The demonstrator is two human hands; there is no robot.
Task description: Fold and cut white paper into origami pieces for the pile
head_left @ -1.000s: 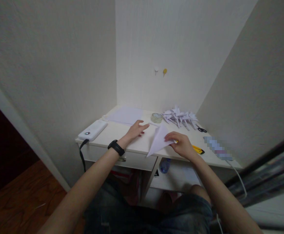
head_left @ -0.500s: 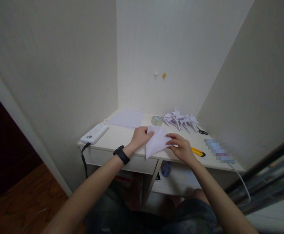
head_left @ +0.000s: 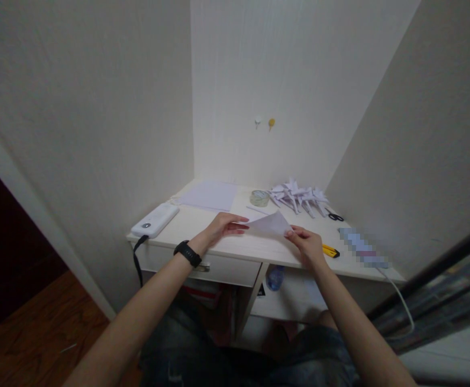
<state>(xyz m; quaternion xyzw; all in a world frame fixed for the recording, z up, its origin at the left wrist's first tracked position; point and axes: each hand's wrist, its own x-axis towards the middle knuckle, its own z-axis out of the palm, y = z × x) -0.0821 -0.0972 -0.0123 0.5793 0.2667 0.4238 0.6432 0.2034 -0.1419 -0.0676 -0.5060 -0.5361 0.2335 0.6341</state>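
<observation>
A white folded sheet of paper (head_left: 269, 224) is held just above the white desk (head_left: 218, 244) near its front edge. My left hand (head_left: 222, 226), with a black watch on the wrist, pinches the paper's left corner. My right hand (head_left: 308, 244) grips its right corner. The paper lies almost flat between the two hands, with a crease rising toward the back.
A white power bank (head_left: 155, 220) with a black cable lies at the desk's left edge. Flat paper sheets (head_left: 209, 195), a tape roll (head_left: 259, 198), a pile of folded paper pieces (head_left: 297, 195), black scissors (head_left: 333, 216) and a yellow cutter (head_left: 330, 251) lie behind and right.
The paper hung over the desk's front edge as a triangle; it has been lifted and turned flatter. My left hand moved from the desk surface onto the paper's left corner.
</observation>
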